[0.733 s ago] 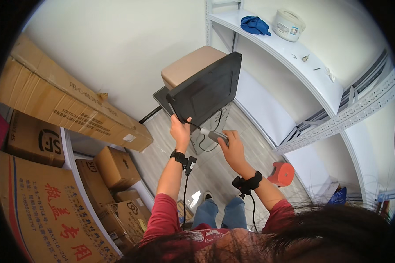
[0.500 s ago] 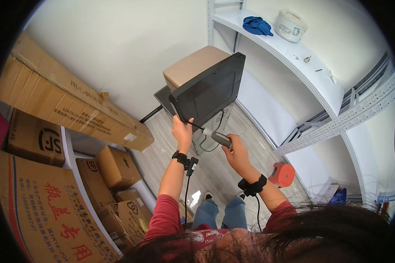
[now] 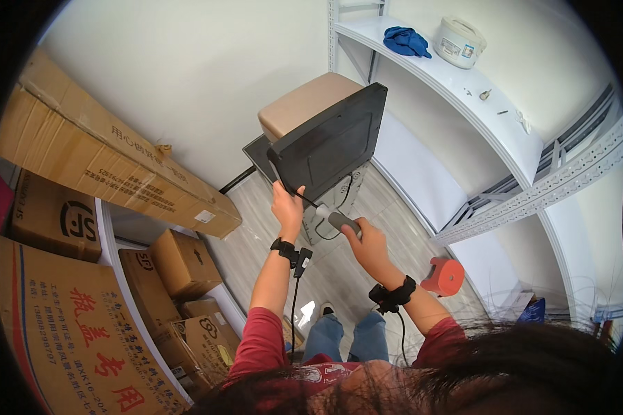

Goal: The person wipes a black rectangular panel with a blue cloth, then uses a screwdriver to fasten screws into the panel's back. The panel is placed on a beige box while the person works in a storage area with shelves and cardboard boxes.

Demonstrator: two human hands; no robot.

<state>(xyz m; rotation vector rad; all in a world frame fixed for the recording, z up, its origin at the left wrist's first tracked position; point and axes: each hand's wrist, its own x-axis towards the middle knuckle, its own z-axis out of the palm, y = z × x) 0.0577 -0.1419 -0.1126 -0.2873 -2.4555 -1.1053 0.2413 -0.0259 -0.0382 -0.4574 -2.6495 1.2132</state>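
Note:
A device with a beige-brown housing [image 3: 311, 104] and a flat black panel [image 3: 336, 145] stands in front of me, the panel tilted up toward me. My left hand [image 3: 287, 211] is closed at the panel's lower left edge, fingers against it. Closed round the grey handle of a screwdriver [image 3: 334, 216] is my right hand [image 3: 374, 249]. Its white collar and dark shaft point up-left to the panel's edge beside my left fingers. The exact tip is hidden there. A black cable [image 3: 351, 190] hangs below the panel.
Cardboard boxes [image 3: 62, 325] fill shelves on the left, with a long carton [image 3: 118, 152] above. White metal shelving [image 3: 491, 124] on the right carries a blue cloth [image 3: 406, 41], a white tub [image 3: 459, 43] and small parts. A red stool [image 3: 443, 277] stands on the floor.
My right hand has shifted slightly left and turned about the screwdriver's handle, which now slants more steeply. The left hand and the panel stay in place.

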